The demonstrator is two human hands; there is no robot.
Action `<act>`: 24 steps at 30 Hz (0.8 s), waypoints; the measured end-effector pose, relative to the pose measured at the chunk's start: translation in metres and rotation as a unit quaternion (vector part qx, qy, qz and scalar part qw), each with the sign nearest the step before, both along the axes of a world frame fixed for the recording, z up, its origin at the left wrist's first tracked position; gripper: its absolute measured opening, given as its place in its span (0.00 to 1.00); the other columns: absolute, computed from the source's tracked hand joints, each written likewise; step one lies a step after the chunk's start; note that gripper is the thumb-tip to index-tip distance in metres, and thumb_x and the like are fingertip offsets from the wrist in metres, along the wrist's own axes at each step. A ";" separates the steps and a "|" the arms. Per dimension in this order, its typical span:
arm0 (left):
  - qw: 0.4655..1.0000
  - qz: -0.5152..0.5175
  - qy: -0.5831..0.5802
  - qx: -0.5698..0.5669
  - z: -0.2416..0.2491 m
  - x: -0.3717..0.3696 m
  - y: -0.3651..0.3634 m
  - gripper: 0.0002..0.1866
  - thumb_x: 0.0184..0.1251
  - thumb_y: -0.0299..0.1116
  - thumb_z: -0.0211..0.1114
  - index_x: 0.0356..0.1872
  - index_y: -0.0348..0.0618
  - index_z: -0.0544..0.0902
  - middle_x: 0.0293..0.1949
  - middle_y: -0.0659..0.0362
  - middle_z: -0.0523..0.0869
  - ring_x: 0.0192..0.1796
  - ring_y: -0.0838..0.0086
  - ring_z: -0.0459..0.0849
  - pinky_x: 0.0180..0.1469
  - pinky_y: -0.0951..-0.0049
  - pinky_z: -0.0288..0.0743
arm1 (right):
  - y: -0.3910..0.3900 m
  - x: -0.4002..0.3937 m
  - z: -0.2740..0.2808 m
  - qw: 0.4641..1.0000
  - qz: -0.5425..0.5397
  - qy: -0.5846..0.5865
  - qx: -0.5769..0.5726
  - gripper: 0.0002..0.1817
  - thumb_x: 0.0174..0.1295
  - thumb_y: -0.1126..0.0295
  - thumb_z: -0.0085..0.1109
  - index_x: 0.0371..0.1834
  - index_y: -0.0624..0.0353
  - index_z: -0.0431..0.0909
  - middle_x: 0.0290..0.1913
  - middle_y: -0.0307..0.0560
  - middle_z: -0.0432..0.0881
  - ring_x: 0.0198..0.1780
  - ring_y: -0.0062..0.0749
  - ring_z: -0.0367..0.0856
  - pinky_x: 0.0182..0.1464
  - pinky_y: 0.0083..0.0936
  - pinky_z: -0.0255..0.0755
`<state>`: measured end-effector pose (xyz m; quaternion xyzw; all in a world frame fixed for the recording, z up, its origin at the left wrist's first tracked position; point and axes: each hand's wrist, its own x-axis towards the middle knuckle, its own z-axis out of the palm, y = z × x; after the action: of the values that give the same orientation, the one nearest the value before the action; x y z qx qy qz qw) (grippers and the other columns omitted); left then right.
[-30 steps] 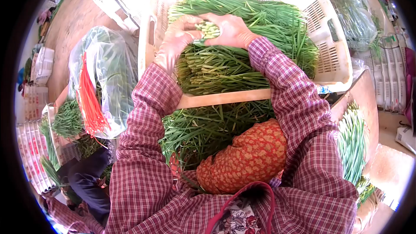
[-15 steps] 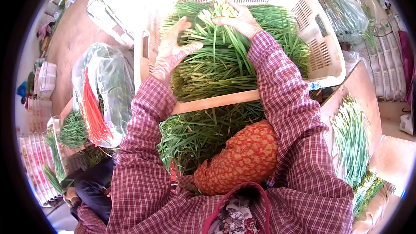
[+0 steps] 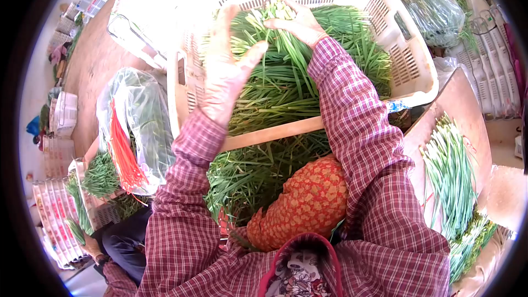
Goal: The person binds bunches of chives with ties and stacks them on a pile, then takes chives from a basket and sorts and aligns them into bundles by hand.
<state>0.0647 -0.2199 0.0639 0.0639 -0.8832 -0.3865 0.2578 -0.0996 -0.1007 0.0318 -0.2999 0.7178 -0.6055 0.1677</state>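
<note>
In a white plastic basket (image 3: 421, 63) lies a thick layer of long green stalks (image 3: 278, 99) that look like garlic chives. My right hand (image 3: 300, 26) is closed around a bunch of chives (image 3: 291, 49) near its pale cut ends, at the far side of the heap. My left hand (image 3: 226, 74) hovers over the basket's left part, thumb and fingers spread apart, with nothing in it. It is slightly blurred and nearer to me than the chives.
Below the basket's near edge lie more loose greens (image 3: 247, 176). Red ties (image 3: 124, 146) hang over a clear plastic bag (image 3: 148, 110) at left. To the right, a bundle of chives (image 3: 451, 176) rests on a board (image 3: 470, 115). Another person's hand (image 3: 92, 246) shows at lower left.
My left hand has lifted away from the chives towards me, its fingers stretching wider. The right hand keeps its hold on the bunch, almost in place. The view has shifted slightly.
</note>
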 end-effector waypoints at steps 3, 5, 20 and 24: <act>0.945 -0.110 0.144 0.272 -0.017 -0.015 0.025 0.46 0.56 0.22 0.64 0.76 0.40 0.49 0.74 0.47 0.57 0.76 0.63 0.56 0.72 0.62 0.58 | 0.000 0.005 0.005 1.000 0.009 -0.004 -0.001 0.55 0.41 0.53 0.78 0.71 0.69 0.60 0.69 0.61 0.66 0.71 0.43 0.63 0.74 0.36 0.54; 0.917 -0.039 0.171 0.358 -0.027 -0.035 0.013 0.47 0.55 0.19 0.61 0.76 0.38 0.46 0.75 0.48 0.56 0.76 0.64 0.56 0.70 0.64 0.62 | 0.007 0.008 0.011 0.999 -0.020 -0.021 -0.017 0.54 0.41 0.53 0.77 0.70 0.69 0.60 0.68 0.61 0.67 0.69 0.41 0.66 0.73 0.35 0.56; 0.926 -0.182 -0.066 0.325 -0.088 -0.059 -0.001 0.43 0.52 0.40 0.78 0.64 0.36 0.62 0.63 0.48 0.70 0.66 0.61 0.71 0.65 0.65 0.71 | -0.008 0.009 -0.002 0.991 0.131 -0.027 0.024 0.57 0.40 0.56 0.80 0.74 0.54 0.55 0.66 0.58 0.69 0.66 0.46 0.70 0.68 0.47 0.66; 0.762 -0.264 -0.058 0.588 -0.130 -0.061 -0.028 0.22 0.67 0.43 0.64 0.53 0.36 0.73 0.45 0.49 0.82 0.44 0.62 0.85 0.52 0.61 0.83 | -0.011 0.014 -0.006 0.979 0.138 0.126 0.085 0.55 0.41 0.52 0.78 0.74 0.48 0.56 0.67 0.59 0.69 0.63 0.53 0.72 0.67 0.50 0.66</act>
<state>0.0041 -0.2484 -0.0657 -0.0109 -0.4781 -0.8782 0.0054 -0.0857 -0.1118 0.0258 -0.4549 0.7336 -0.4708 0.1824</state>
